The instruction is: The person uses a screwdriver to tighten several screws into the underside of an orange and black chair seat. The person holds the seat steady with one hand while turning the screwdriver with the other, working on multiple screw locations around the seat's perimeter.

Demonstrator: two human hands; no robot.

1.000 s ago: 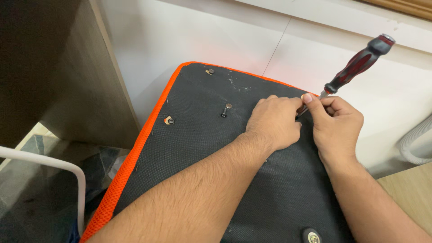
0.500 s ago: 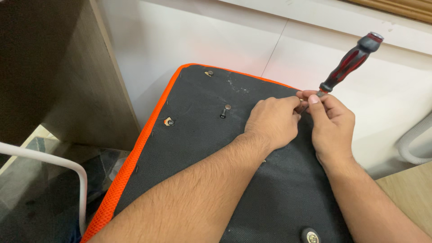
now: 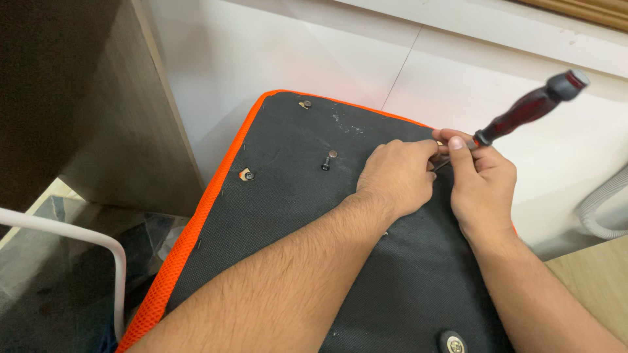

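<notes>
The right hand (image 3: 483, 184) grips the screwdriver (image 3: 517, 117) by its shaft, the tip beneath the left hand's (image 3: 398, 175) closed fingers on the seat underside (image 3: 294, 216) (loose bolt (image 3: 329, 159) undriven).

— What lies behind it all?
— A white tiled floor (image 3: 314, 52) with thin grey joints, evenly lit, and a wooden strip (image 3: 589, 10) at the top right corner.
— And on the left?
— A wood-grain cabinet panel (image 3: 118, 131), its side in shadow, with a white metal tube (image 3: 98, 245) curving below it.
— To the right?
— A pale ribbed hose (image 3: 605, 202) and a light wooden surface (image 3: 595, 281).
</notes>
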